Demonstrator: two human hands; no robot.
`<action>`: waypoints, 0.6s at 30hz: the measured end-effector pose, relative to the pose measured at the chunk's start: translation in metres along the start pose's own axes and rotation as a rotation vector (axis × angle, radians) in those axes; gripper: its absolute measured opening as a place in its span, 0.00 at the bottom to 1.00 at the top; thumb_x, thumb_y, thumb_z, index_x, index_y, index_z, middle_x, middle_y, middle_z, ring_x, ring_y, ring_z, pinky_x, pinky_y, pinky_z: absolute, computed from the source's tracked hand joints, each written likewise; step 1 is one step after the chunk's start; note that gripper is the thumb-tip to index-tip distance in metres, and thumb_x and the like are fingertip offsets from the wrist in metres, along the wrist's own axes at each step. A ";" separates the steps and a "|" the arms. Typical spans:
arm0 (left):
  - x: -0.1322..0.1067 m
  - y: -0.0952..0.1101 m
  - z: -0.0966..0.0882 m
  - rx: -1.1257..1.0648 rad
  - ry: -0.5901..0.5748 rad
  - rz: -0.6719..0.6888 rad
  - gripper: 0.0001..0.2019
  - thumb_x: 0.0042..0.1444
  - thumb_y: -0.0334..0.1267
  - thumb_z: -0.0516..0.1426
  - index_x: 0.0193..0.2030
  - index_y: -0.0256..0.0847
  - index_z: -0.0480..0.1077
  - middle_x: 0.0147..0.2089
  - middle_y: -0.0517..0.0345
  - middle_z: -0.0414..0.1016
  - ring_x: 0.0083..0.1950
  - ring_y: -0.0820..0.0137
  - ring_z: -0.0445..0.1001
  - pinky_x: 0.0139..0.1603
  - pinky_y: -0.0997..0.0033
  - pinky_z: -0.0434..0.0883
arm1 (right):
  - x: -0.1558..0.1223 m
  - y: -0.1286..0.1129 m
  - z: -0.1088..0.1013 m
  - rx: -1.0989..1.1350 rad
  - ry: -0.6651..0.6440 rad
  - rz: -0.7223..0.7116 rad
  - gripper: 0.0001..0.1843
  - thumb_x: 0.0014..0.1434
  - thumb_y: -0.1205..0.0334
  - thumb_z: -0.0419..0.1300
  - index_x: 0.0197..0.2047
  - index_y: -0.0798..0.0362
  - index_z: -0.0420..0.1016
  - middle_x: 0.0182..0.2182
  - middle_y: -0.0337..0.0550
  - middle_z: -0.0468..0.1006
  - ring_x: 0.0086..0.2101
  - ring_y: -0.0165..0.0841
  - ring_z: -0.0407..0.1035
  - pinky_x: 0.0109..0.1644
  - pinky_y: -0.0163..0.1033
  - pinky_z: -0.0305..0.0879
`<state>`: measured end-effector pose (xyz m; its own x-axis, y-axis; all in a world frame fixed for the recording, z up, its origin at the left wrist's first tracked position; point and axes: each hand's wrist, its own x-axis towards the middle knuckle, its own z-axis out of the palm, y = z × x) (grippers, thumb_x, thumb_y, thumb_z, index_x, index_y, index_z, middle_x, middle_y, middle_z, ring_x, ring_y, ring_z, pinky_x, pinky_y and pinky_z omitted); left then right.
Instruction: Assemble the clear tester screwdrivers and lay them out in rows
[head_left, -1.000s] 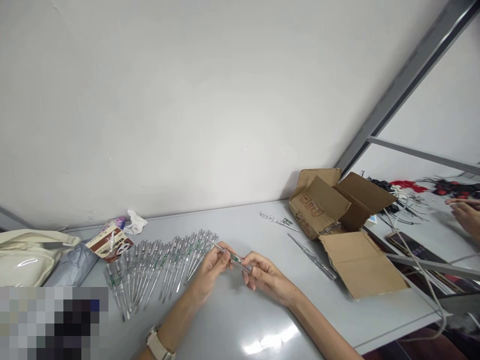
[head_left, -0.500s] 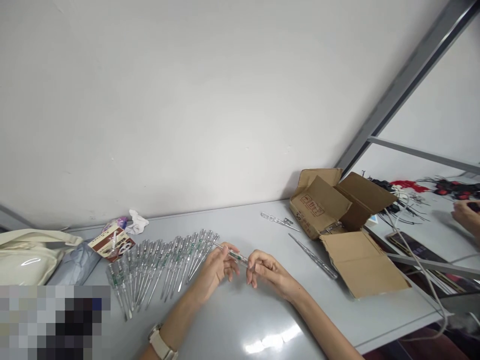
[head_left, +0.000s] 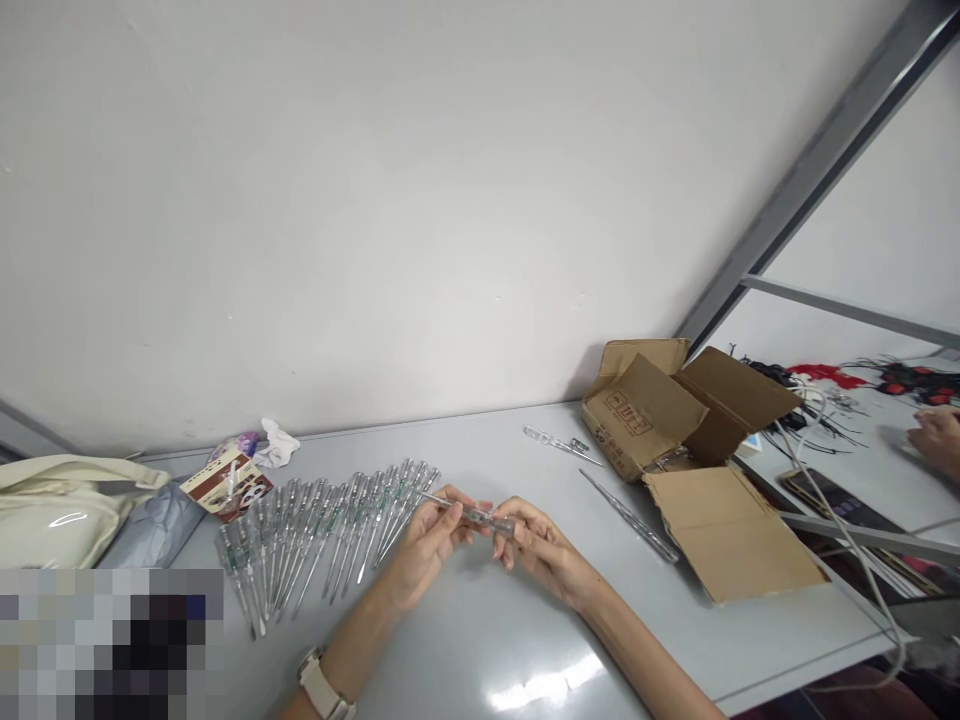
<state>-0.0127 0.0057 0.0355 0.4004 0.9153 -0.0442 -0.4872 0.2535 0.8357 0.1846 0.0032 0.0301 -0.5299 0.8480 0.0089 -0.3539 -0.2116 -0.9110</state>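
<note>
Between my two hands, a screwdriver with a clear handle is held above the middle of the table, its metal shaft pointing up and left. My left hand pinches it where the shaft meets the handle. The fingers of my right hand are closed round the handle's end. Left of my hands, a fanned row of several similar clear-handled screwdrivers lies on the table, some with green inside the handles. To the right lie another clear-handled screwdriver and a clear handle piece beside a small part.
An open cardboard box with clear items inside stands at the right. A cream bag, a card and a crumpled tissue sit at the left. Beyond a metal frame, another person's hand shows near wires.
The screwdriver has turned slightly in my fingers, and the end of its handle now shows past my right fingertips. The left fingers have closed more firmly on it.
</note>
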 end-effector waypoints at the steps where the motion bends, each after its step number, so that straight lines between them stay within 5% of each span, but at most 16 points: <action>1: -0.001 0.000 0.001 -0.011 -0.011 0.003 0.10 0.61 0.44 0.60 0.41 0.39 0.72 0.47 0.50 0.78 0.42 0.71 0.76 0.42 0.74 0.69 | 0.000 0.000 0.000 0.023 0.026 0.015 0.18 0.57 0.45 0.65 0.42 0.50 0.73 0.31 0.40 0.75 0.30 0.30 0.70 0.38 0.36 0.66; 8: 0.001 0.002 0.002 -0.040 -0.011 -0.057 0.13 0.60 0.46 0.61 0.42 0.37 0.70 0.47 0.49 0.77 0.42 0.71 0.77 0.39 0.76 0.70 | 0.002 -0.001 -0.004 0.077 -0.067 -0.020 0.14 0.61 0.51 0.64 0.37 0.52 0.68 0.27 0.38 0.76 0.25 0.25 0.69 0.34 0.32 0.64; 14: 0.005 -0.002 -0.002 0.000 0.116 -0.138 0.19 0.57 0.54 0.60 0.37 0.37 0.69 0.26 0.58 0.75 0.22 0.78 0.68 0.19 0.80 0.59 | 0.001 -0.008 -0.005 -0.108 -0.171 -0.066 0.08 0.65 0.58 0.59 0.41 0.54 0.72 0.31 0.42 0.79 0.28 0.29 0.74 0.36 0.36 0.67; 18: 0.005 -0.004 -0.004 -0.016 0.152 -0.140 0.19 0.54 0.52 0.64 0.34 0.35 0.71 0.26 0.57 0.76 0.24 0.80 0.68 0.25 0.81 0.63 | 0.000 -0.009 -0.003 -0.140 -0.153 -0.096 0.07 0.66 0.58 0.58 0.42 0.53 0.73 0.32 0.41 0.79 0.27 0.28 0.74 0.37 0.36 0.67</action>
<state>-0.0118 0.0108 0.0293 0.3436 0.9073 -0.2423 -0.4477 0.3851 0.8070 0.1904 0.0064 0.0373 -0.6136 0.7751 0.1508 -0.3031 -0.0549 -0.9514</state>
